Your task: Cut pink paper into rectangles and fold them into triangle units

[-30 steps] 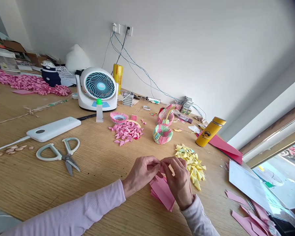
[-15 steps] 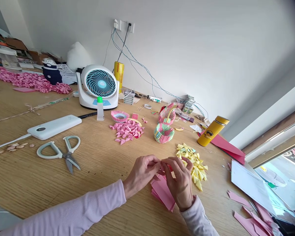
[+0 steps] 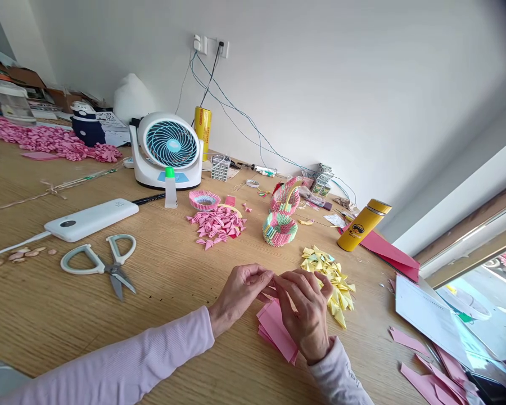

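My left hand and my right hand meet fingertip to fingertip above the table, both with pinched fingers. Whatever lies between them is too small and hidden to make out. Just below, partly covered by my right hand, is a stack of pink paper slips. A pile of folded yellow paper pieces lies right behind my right hand. Farther back are a heap of folded pink pieces, a shallow pink paper bowl, a green and pink paper basket and a pink one with a handle.
Scissors lie open at the left near a white power bank. A fan and a small green-capped bottle stand behind. At the right are a yellow flask, a white sheet and pink paper scraps.
My fingertips have shifted slightly against each other, with the left hand a little farther left. The whole view has moved slightly.
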`<action>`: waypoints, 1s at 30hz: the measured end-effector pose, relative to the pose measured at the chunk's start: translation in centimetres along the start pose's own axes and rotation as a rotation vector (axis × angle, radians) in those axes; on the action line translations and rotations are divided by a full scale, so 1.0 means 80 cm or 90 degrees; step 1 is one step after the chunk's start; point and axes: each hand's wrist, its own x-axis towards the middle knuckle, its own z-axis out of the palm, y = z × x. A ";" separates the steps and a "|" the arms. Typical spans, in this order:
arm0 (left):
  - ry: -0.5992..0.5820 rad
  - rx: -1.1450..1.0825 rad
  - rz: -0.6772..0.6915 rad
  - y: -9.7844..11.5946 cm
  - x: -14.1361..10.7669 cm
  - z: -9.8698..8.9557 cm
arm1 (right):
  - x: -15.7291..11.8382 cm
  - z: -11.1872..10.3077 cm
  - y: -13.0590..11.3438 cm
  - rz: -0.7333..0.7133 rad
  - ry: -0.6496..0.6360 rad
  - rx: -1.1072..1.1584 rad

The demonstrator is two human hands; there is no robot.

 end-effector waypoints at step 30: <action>-0.044 0.159 0.150 -0.011 0.000 -0.003 | -0.010 0.016 0.001 0.497 -0.023 0.644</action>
